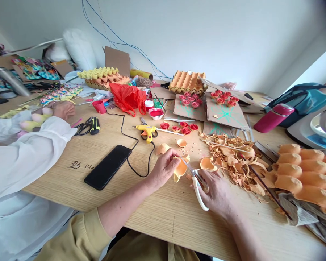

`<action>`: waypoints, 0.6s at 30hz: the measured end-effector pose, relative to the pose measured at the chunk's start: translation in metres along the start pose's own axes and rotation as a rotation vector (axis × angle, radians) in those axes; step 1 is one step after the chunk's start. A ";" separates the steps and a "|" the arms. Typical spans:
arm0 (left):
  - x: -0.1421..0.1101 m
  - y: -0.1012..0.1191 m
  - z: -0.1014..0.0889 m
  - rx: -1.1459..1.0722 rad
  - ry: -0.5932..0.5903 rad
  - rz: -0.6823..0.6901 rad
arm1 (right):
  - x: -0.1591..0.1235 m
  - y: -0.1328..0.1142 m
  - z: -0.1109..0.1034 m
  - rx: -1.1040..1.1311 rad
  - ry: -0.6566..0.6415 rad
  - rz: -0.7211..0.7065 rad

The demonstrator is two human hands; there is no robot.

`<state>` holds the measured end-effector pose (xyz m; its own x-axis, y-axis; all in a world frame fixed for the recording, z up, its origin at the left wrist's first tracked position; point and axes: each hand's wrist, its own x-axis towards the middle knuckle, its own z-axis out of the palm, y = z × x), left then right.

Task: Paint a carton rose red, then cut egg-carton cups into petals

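Note:
My left hand [164, 168] pinches an orange egg-carton cup piece [180, 168] just above the wooden table [163, 217]. My right hand [217, 192] grips white-handled scissors [198, 185], whose blades reach up into the cup piece. A heap of orange cardboard scraps [233, 163] lies just right of the scissors. Another cut cup [207, 163] rests beside the blades.
A black phone [108, 166], a yellow glue gun [147, 131] with its cord, red paper roses [179, 127], egg trays [304, 174], cardboard sheets with roses [225, 112] and a pink bottle [273, 117] crowd the table. Another person's white sleeve [24, 156] and hand [63, 109] lie at left.

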<state>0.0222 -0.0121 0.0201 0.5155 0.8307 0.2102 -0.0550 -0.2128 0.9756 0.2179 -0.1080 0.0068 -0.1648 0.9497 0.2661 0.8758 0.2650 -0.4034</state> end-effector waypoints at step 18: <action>0.006 0.000 -0.001 -0.188 -0.074 0.022 | -0.002 0.010 0.003 -0.067 0.104 0.015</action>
<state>0.0244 -0.0066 0.0214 0.5735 0.7852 0.2335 -0.2221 -0.1253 0.9669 0.2253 -0.1068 -0.0003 -0.1063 0.9301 0.3516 0.9068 0.2358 -0.3496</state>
